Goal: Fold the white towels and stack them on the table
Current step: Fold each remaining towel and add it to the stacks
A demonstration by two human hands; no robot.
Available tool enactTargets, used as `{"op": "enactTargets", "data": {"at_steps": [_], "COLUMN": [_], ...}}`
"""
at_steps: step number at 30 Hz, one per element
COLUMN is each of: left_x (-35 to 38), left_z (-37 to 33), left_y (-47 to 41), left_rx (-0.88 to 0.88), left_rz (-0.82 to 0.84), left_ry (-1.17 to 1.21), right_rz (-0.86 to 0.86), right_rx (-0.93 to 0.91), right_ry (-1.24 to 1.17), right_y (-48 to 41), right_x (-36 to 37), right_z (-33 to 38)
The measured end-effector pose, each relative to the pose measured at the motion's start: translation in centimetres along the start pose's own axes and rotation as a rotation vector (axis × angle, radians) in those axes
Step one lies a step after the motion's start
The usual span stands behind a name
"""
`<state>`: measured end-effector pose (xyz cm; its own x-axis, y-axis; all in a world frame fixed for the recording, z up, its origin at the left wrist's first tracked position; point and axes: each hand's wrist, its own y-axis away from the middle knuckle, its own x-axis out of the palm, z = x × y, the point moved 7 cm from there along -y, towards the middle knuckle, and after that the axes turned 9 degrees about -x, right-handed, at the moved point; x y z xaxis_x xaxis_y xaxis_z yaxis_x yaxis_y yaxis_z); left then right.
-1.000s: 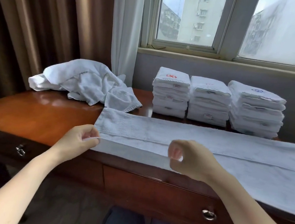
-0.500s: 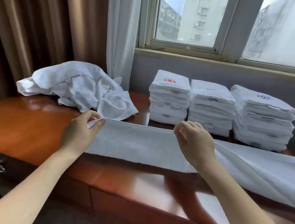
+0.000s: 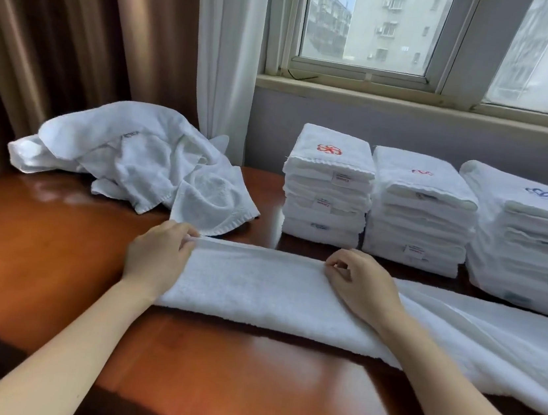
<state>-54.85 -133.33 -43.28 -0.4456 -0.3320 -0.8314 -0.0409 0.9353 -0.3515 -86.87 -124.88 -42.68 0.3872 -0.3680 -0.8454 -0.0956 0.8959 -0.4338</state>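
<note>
A long white towel (image 3: 255, 288) lies lengthwise across the brown wooden table (image 3: 36, 247), folded over along its length. My left hand (image 3: 156, 258) pinches the far edge at the towel's left corner. My right hand (image 3: 363, 287) pinches the same far edge near the middle. The towel's right part (image 3: 507, 349) trails off rumpled toward the right side. Three stacks of folded white towels stand at the back: one with a red emblem (image 3: 327, 186), a middle one (image 3: 417, 211) and one with a blue emblem (image 3: 531, 239).
A heap of unfolded white towels (image 3: 133, 159) lies at the back left of the table. Behind it hang brown curtains (image 3: 63, 26) and a white sheer curtain (image 3: 226, 46). A window (image 3: 373, 30) and grey wall stand behind the stacks.
Both hands carried the towel's near edge away from me and laid it on the far edge, folding it in half lengthwise. The view moved closer to the table.
</note>
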Motion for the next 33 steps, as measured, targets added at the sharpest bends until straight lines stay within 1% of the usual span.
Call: {"op": "enactTargets", "data": {"at_steps": [9,17,20,22,24,28,33], "left_x": [0.1,-1.6,-2.4,-3.0,-3.0,-1.4,1.5], "left_z": [1.2,3.8,3.6,2.0,-1.0,-9.2,-18.3], "left_y": [-0.1,0.8,0.9,1.3,2.2,6.0,11.1], "left_rx": [0.057,0.044,0.037,0.065,0.128,0.343,0.514], "left_rz": [0.072,0.074,0.036,-0.023,-0.016,0.121,0.278], "left_ry": [0.032,0.024,-0.045,-0.066,0.012,0.225,0.359], "right_rz": [0.017,0.006,0.012,0.027,0.055,0.079,-0.034], "right_rx": [0.027,0.003,0.013,0.029,0.027,0.027,0.118], "right_ry": [0.011,0.041,0.031,-0.012,-0.037,0.053,0.086], "right_y": [0.5,1.3,1.5,1.6,2.0,4.0,9.5], "right_x": [0.5,1.8,2.1,1.8,1.4,-0.6,-5.2], "right_z": [0.7,3.6,4.4,4.5,4.7,4.1,1.3]}}
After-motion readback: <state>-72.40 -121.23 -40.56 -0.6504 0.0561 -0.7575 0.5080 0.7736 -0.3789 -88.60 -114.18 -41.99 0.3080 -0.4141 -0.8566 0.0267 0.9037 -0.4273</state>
